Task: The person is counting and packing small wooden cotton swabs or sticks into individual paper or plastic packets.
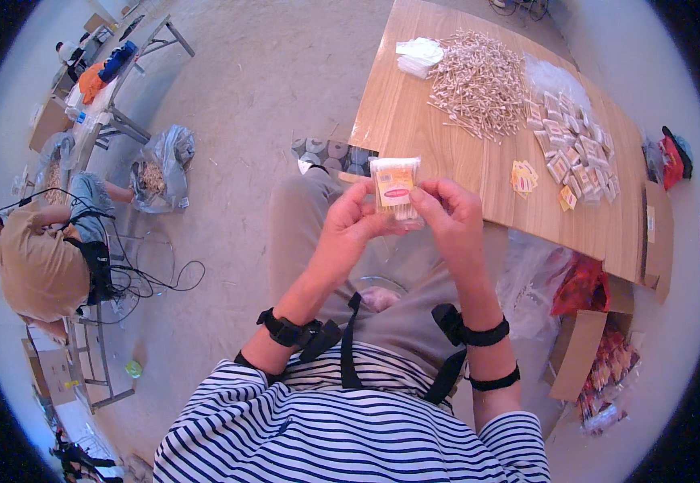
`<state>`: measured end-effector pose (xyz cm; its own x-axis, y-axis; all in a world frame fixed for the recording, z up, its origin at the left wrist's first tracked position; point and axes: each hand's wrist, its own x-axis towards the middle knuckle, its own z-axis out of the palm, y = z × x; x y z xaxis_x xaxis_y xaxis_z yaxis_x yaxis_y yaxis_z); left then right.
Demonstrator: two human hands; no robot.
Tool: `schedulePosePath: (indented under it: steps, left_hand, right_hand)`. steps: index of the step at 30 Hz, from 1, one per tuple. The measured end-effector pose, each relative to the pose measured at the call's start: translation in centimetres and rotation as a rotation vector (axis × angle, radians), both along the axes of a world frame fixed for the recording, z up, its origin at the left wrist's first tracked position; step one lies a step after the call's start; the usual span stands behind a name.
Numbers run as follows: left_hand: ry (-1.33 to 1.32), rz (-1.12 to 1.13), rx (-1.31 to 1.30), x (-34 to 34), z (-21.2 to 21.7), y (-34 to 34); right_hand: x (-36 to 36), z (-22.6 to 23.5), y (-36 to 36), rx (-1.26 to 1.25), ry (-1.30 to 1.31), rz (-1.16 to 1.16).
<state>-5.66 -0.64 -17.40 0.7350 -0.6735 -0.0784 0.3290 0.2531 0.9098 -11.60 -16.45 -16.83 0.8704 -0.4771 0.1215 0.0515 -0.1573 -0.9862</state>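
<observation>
Both hands hold a small clear bag of cotton swabs (405,211) upright above my lap, just off the table's near left edge. A yellow and white label card with a red oval shows through its front. My left hand (354,217) grips the bag's left side, its fingers partly hidden behind. From the right, my right hand (451,209) pinches it, the thumb lying on the front. On the wooden table (398,113) rest a large heap of loose cotton swabs (479,80), several filled bags (575,149) and a few loose label cards (524,178).
A stack of clear empty bags (420,55) sits by the heap. Cardboard boxes (579,354) with red packaging stand below the table at right. Far left, another person (44,258) sits at a bench near a grey plastic sack (163,171); cables loop behind them.
</observation>
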Motion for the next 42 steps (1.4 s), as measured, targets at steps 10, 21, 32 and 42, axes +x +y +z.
schedulePosePath:
  steps: [10,21,32,42]
  left_hand:
    - [0.025,0.064,0.019,-0.2,-0.3,-0.3]
    - [0.072,0.055,0.014,-0.5,0.3,-0.1]
    - [-0.001,0.089,0.040,-0.3,0.1,-0.5]
    - [-0.019,-0.021,0.323,0.0,-1.2,0.1]
  right_hand:
    - [-0.2,0.5,0.2,-0.148,0.042,0.075]
    - [0.0,0.6,0.1,0.092,0.006,0.084]
    - [0.1,0.3,-0.2,0.131,0.008,0.079]
    - [-0.6,-2.1,-2.8,-0.092,0.117,0.119]
